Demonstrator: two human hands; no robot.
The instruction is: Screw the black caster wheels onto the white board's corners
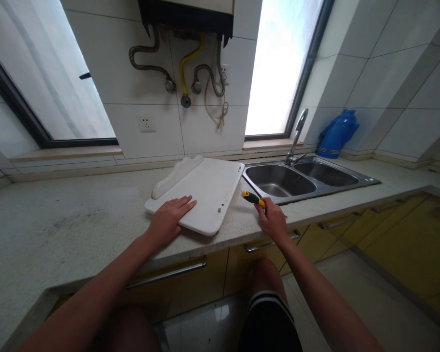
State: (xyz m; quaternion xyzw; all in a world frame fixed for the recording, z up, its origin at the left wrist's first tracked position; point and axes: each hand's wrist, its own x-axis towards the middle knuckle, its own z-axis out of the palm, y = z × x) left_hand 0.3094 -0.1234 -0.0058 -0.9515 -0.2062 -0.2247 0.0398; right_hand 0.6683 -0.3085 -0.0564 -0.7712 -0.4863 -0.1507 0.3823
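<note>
My left hand (169,217) lies on the front left edge of a white panel (205,190), its fingers stretched flat over the surface. The panel rests on the counter, with a raised, curved white strip (176,176) along its back left side. Small holes show near its right corners, and a short metal stud (219,210) stands up near the front one. To the right of the panel, my right hand (273,220) is closed round a screwdriver (253,198) with a black and yellow handle. The handle's end points left, away from the fingers; most of the shaft is hidden.
A double steel sink (278,180) with a tap (297,137) is set into the counter (77,210) at right. Behind it stands a blue plastic-looking object (338,133). A water heater (187,17) with hoses hangs above. Yellow drawers (183,286) with bar handles lie below.
</note>
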